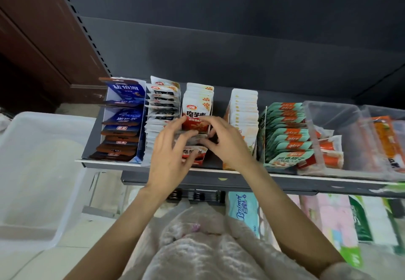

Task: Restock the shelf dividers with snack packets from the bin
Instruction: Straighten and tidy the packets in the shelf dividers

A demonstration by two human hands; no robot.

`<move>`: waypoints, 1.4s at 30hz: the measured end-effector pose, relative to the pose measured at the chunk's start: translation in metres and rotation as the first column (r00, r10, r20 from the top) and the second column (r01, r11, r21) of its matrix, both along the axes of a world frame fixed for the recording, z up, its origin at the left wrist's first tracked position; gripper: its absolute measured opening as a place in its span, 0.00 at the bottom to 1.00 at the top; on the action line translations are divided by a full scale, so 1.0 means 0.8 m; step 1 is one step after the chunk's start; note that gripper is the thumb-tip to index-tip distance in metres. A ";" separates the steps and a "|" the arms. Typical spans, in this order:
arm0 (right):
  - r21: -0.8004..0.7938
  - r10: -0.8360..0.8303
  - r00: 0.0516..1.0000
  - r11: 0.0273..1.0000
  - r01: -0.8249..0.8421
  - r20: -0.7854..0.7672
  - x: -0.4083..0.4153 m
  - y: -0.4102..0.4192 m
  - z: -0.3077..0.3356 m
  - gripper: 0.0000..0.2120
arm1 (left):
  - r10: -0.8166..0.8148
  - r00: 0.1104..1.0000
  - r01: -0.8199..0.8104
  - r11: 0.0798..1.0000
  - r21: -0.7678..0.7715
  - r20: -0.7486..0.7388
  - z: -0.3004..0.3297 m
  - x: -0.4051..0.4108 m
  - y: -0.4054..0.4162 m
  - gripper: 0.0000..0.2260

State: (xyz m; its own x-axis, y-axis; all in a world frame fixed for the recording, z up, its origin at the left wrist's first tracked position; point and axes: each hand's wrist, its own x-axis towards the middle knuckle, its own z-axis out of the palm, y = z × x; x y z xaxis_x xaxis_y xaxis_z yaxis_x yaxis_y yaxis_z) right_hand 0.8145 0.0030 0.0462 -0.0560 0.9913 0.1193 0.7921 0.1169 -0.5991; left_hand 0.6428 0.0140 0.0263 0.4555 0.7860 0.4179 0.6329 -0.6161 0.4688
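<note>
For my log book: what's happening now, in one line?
stage: restocking | hands: both on red-and-white packets | lane: third from left

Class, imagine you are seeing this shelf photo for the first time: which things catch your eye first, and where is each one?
Two bare hands meet at the centre of the shelf, the left hand and right hand both pinching red-and-white snack packets in a middle divider. Left of them stands a row of blue packets; far left, off the shelf, sits a translucent plastic bin.

A shop: a metal shelf [219, 171] lined with divider rows of snack packets [285, 135].
</note>
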 end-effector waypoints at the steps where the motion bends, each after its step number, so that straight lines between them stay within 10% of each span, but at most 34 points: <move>1: -0.002 0.034 0.999 0.999 -0.034 0.034 0.000 0.006 0.002 0.23 | -0.008 1.000 0.008 1.000 0.024 0.003 -0.002 -0.002 0.000 0.17; 10: -0.131 0.179 0.958 0.980 -0.152 0.225 -0.003 0.030 0.018 0.20 | 0.012 1.000 -0.011 0.998 0.068 -0.005 -0.002 -0.010 -0.002 0.08; 19: -0.313 -0.032 0.997 0.948 0.052 0.069 0.009 0.043 0.036 0.25 | 0.098 0.994 -0.097 0.995 0.027 -0.046 0.005 0.008 0.012 0.14; 24: -0.007 -0.358 0.894 0.929 0.370 -0.269 -0.002 0.008 0.029 0.21 | 0.138 0.990 -0.132 0.983 -0.129 0.036 0.015 0.016 0.014 0.26; 28: -0.252 -0.401 0.733 0.916 0.312 -0.549 -0.029 -0.030 0.020 0.29 | 0.122 0.991 -0.116 0.985 -0.127 0.047 0.017 0.028 0.017 0.25; 37: -0.343 -0.394 0.919 0.861 0.376 0.018 -0.055 -0.008 -0.024 0.31 | 0.229 0.969 -0.229 0.973 -0.011 0.091 0.019 0.015 0.014 0.17; 42: -0.284 -0.422 0.898 0.852 0.440 0.126 -0.044 -0.010 -0.023 0.32 | 0.107 0.979 -0.059 0.964 -0.260 0.175 0.011 0.029 -0.015 0.24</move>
State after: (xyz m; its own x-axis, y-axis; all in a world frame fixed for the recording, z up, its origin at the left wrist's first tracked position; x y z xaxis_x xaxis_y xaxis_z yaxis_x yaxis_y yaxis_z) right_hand 0.7796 -0.0049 0.0278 0.3879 0.9049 -0.1750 0.7548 -0.4209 -0.5031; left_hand 0.6661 0.0021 0.0349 0.3175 0.9084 0.2722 0.5632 -0.4116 0.7166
